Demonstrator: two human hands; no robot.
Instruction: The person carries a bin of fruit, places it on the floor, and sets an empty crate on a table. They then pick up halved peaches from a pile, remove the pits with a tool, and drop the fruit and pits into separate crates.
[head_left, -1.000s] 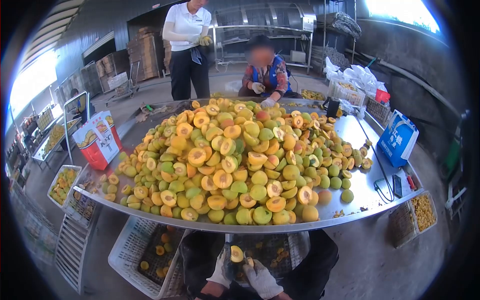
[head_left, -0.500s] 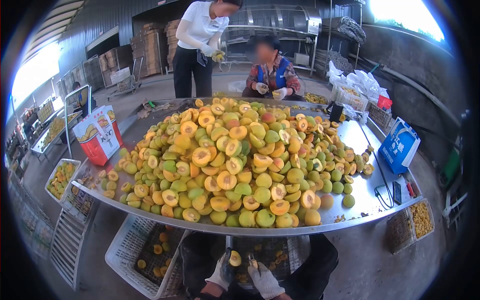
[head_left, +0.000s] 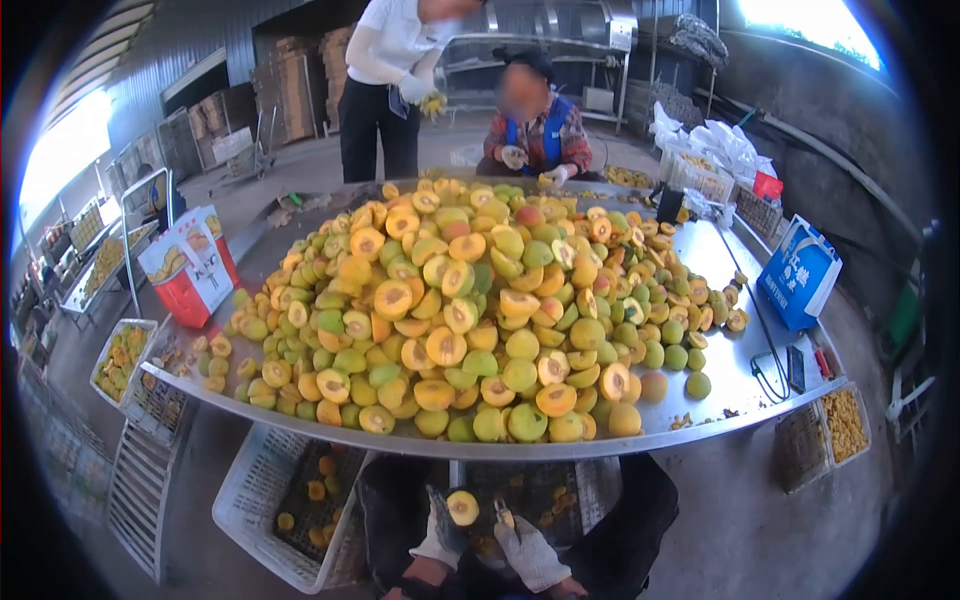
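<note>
My left hand [head_left: 438,538], in a white glove with dark fingers, holds a yellow peach half [head_left: 463,508] with its cut face toward me. Close by on the right, my right hand [head_left: 532,552], in a white knit glove, closes around a small metal-tipped hand tool [head_left: 503,513]; its exact kind is hard to make out. Both hands are between my knees, below the front edge of the metal table [head_left: 660,440]. A big heap of halved yellow-green peaches [head_left: 445,348] covers much of the tabletop. Under my hands is a crate [head_left: 597,497] with a few fruit pieces in it.
A white crate [head_left: 250,510] with some peach pieces stands at lower left. On the table are a red-and-white paper bag [head_left: 197,270] and a blue bag [head_left: 798,280]. A crate of yellow pieces [head_left: 845,428] is at right. Two co-workers [head_left: 540,130] work beyond the table.
The view has tipped slightly downward. In my left hand the peach half has turned its cut face more toward me. The seated co-worker's hands and head have shifted a little.
</note>
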